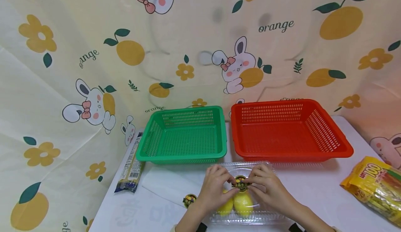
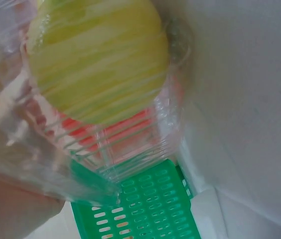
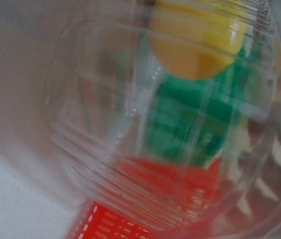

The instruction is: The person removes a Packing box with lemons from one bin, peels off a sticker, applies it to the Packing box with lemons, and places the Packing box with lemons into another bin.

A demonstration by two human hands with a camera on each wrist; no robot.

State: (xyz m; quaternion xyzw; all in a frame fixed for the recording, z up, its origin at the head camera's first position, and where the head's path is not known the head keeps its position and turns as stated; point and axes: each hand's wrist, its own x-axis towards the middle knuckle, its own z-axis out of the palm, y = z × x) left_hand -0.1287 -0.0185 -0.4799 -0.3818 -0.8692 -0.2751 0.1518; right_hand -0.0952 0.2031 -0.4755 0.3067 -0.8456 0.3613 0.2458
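Observation:
A clear plastic clamshell box (image 1: 260,218) lies at the front of the table, with yellow fruits (image 1: 243,203) inside. Over its lid, a black round sticker (image 1: 240,183) with yellow lettering spans the gap between both hands. My left hand (image 1: 217,186) pinches the sticker's left edge between thumb and fingers. At the opposite edge, my right hand (image 1: 269,188) pinches it the same way. Through the box wall, the left wrist view shows one yellow fruit (image 2: 100,59) up close; the right wrist view has another fruit (image 3: 198,40) behind the clear plastic.
Behind the box stand a green basket (image 1: 188,157) and a red basket (image 1: 291,153). White backing paper (image 1: 166,185) bearing another round sticker (image 1: 189,200) lies left of the box. A dark-ended packet (image 1: 130,169) is at the left edge, a yellow bag (image 1: 376,190) at the right.

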